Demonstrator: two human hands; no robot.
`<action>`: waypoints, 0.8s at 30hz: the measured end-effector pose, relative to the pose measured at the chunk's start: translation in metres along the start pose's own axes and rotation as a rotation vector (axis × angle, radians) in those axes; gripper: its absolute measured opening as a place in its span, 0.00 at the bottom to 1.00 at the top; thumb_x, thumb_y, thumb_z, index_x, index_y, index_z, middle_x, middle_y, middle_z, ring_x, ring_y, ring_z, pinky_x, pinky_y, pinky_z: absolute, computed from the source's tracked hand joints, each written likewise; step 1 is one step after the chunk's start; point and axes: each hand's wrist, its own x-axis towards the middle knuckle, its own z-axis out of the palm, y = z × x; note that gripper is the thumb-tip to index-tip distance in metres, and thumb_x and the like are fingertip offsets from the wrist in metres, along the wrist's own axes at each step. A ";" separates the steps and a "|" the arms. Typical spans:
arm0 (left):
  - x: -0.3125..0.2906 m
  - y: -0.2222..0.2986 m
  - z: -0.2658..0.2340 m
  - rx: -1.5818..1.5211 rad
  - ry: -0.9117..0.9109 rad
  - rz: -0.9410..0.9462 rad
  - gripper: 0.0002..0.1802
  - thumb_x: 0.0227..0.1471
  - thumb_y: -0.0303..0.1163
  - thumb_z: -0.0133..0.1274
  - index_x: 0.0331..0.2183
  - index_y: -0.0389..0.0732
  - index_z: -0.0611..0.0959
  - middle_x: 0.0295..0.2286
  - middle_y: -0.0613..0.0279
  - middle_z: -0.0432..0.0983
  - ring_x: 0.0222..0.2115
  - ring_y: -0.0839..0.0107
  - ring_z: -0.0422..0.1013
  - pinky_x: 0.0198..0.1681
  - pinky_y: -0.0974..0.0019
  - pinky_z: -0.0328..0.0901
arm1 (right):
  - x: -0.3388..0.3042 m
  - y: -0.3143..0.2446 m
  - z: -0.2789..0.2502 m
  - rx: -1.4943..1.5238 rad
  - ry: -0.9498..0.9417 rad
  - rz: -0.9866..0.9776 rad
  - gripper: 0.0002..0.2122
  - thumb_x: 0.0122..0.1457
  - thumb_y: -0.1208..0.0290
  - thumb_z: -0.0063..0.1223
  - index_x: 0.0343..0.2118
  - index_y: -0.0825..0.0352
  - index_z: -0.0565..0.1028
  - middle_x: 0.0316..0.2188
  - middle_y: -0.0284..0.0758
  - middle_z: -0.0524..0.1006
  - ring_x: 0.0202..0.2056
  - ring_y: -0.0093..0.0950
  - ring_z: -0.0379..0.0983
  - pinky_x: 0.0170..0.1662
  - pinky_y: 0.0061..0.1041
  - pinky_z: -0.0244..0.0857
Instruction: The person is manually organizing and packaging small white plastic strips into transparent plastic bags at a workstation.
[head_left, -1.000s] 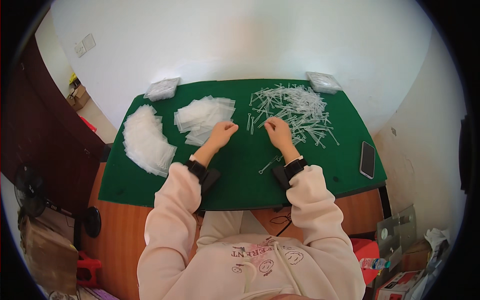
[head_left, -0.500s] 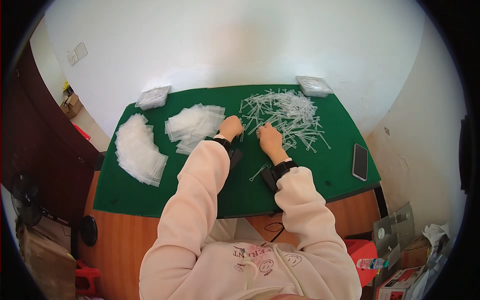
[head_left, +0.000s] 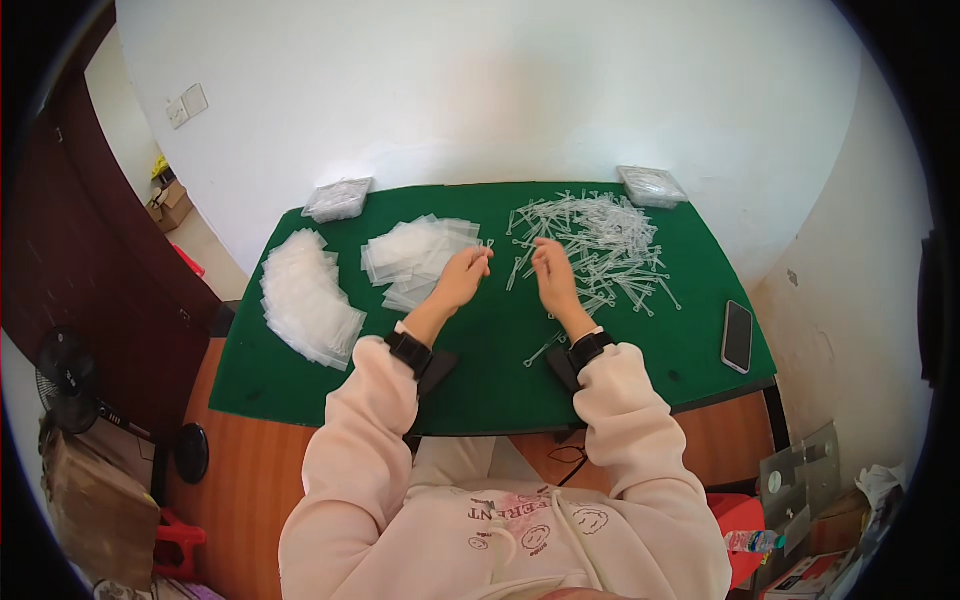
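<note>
My left hand [head_left: 463,277] is closed around clear plastic sticks; their looped ends [head_left: 488,244] poke out past my fingertips. It hovers by the right edge of a fanned pile of clear zip bags [head_left: 415,250]. My right hand [head_left: 554,277] is just left of a large heap of clear loop-ended sticks [head_left: 600,230], its fingers loosely bent and apart with nothing visible in them. A few loose sticks [head_left: 516,270] lie on the green table between my hands, and another stick [head_left: 543,350] lies near my right wrist.
On the green tabletop [head_left: 300,390], a row of overlapping filled bags [head_left: 305,300] lies at the left. Clear boxes stand at the back left [head_left: 338,200] and back right [head_left: 652,187]. A phone [head_left: 737,337] rests near the right edge. A white wall [head_left: 480,100] rises behind.
My left hand has lifted slightly and turned, with stick ends now showing at its fingertips. My right hand has drawn up off the sticks. The whole view has shifted a little.
</note>
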 end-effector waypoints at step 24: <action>-0.072 -0.041 0.004 -0.307 0.186 0.050 0.05 0.52 0.28 0.44 0.30 0.37 0.72 0.24 0.66 0.67 0.25 0.77 0.64 0.29 0.75 0.61 | -0.034 -0.064 0.076 0.898 -0.238 0.832 0.09 0.56 0.75 0.44 0.39 0.70 0.67 0.31 0.33 0.72 0.27 0.18 0.67 0.28 0.15 0.62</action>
